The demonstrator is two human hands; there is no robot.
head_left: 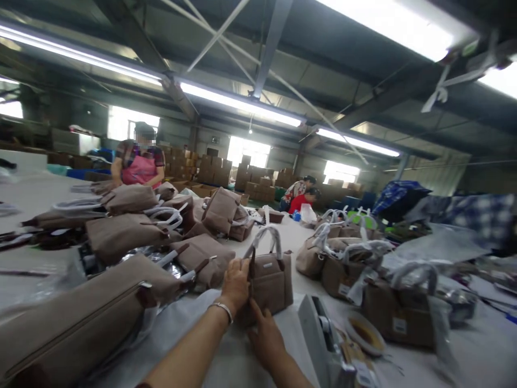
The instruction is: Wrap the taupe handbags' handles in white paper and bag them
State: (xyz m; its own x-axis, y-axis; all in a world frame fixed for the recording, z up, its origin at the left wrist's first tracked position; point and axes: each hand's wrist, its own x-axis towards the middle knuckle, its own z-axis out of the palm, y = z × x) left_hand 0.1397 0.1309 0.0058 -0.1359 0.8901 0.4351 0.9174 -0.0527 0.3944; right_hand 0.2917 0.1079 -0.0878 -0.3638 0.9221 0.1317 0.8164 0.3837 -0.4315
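Observation:
A small taupe handbag [271, 285] stands upright on the white table before me, its two handles wrapped in white material. My left hand [235, 288], with a bracelet at the wrist, grips the bag's left side near the handle base. Low at the bag's lower left corner, my right hand [266, 337] holds the bottom edge, one finger stretched up along the front; its other fingers are partly hidden. A small plate [267, 264] shows on the bag's upper front.
Taupe bags [125, 234] are piled at left, a large one [81, 318] nearest. Tagged bags [398, 312] stand at right, behind a grey tape dispenser [319, 339] and a tape roll [365, 331]. Across the table is a person in a pink apron [139, 170]; others work farther back.

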